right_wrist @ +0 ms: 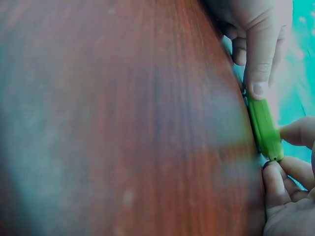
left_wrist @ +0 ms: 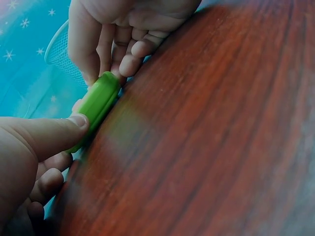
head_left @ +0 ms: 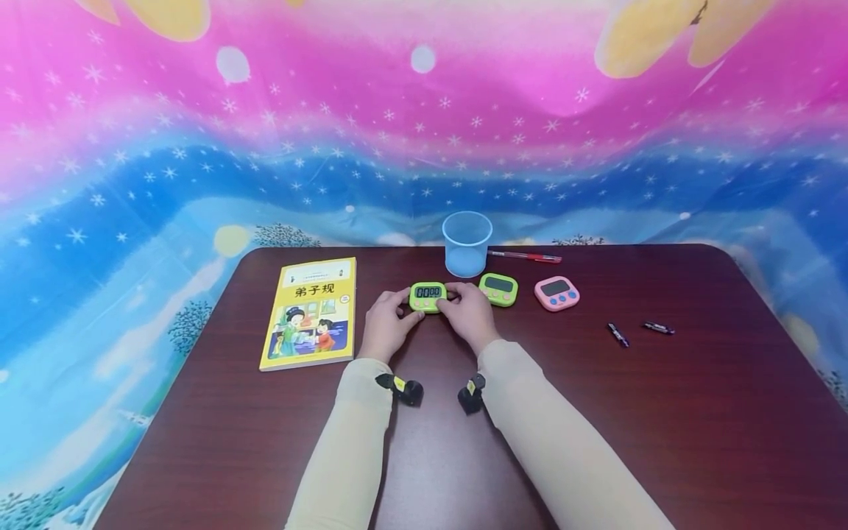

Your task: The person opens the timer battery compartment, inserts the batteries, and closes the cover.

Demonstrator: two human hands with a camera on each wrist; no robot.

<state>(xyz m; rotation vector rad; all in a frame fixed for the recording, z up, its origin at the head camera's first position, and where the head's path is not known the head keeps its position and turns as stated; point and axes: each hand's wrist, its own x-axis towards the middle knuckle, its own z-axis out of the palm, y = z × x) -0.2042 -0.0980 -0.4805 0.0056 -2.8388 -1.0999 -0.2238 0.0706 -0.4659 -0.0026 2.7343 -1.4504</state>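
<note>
A green digital timer (head_left: 427, 296) lies on the dark wooden table (head_left: 424, 442), just in front of a pale blue plastic cup (head_left: 467, 243). My left hand (head_left: 387, 318) grips its left end and my right hand (head_left: 469, 311) grips its right end. In the left wrist view the timer (left_wrist: 98, 103) shows edge-on, with my left thumb (left_wrist: 59, 132) pressed on its near rim and the right hand's fingers (left_wrist: 123, 54) curled at its far end. The right wrist view shows the same thin green edge (right_wrist: 265, 129) pinched between both hands.
A second green timer (head_left: 498, 288) and a pink timer (head_left: 556, 293) lie to the right. A red pen (head_left: 526, 256) lies behind them, two small batteries (head_left: 617, 335) (head_left: 658, 328) farther right, and a yellow book (head_left: 310, 313) to the left. A colourful cloth hangs behind.
</note>
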